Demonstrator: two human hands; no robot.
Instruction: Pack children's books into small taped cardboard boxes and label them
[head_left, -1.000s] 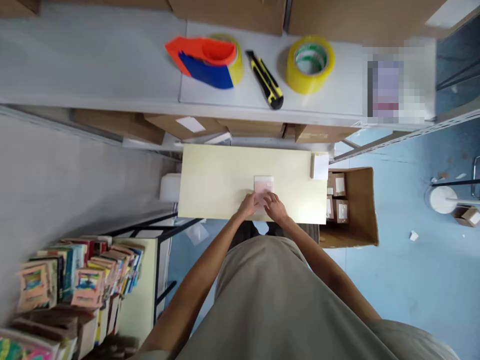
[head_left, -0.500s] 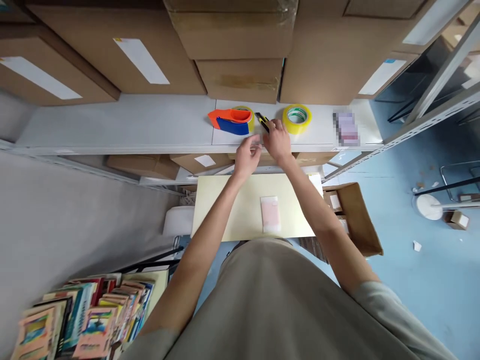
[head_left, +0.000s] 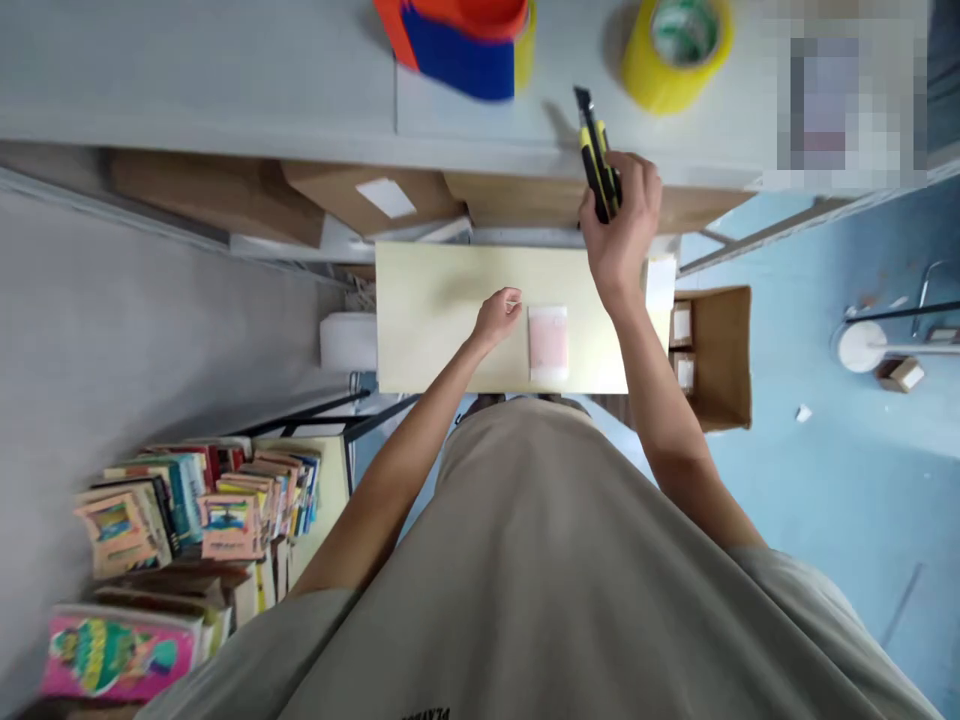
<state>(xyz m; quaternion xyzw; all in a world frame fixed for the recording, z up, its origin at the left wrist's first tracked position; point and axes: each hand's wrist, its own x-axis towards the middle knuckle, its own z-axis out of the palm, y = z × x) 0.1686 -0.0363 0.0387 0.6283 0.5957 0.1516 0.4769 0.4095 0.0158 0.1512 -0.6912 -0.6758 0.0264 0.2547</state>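
In the head view my right hand grips a black and yellow utility knife at the front edge of the grey shelf, the blade end pointing away from me. My left hand hovers over the pale yellow table, fingers loosely curled with a small gap at the thumb and nothing visible in it. Just right of it lies a flat pink packet with white edges. On the shelf are an orange and blue tape dispenser and a yellow tape roll, the roll close to the knife.
The pale yellow table stands below the shelf. An open cardboard box is at its right, a white stool at its left. Cardboard boxes fill the lower shelf. Books are stacked at the lower left. Part of the shelf's right end is pixelated.
My right hand has lifted the utility knife and drawn it toward the shelf's front edge. My left hand has come back from the shelf to above the table. The view has tilted down.
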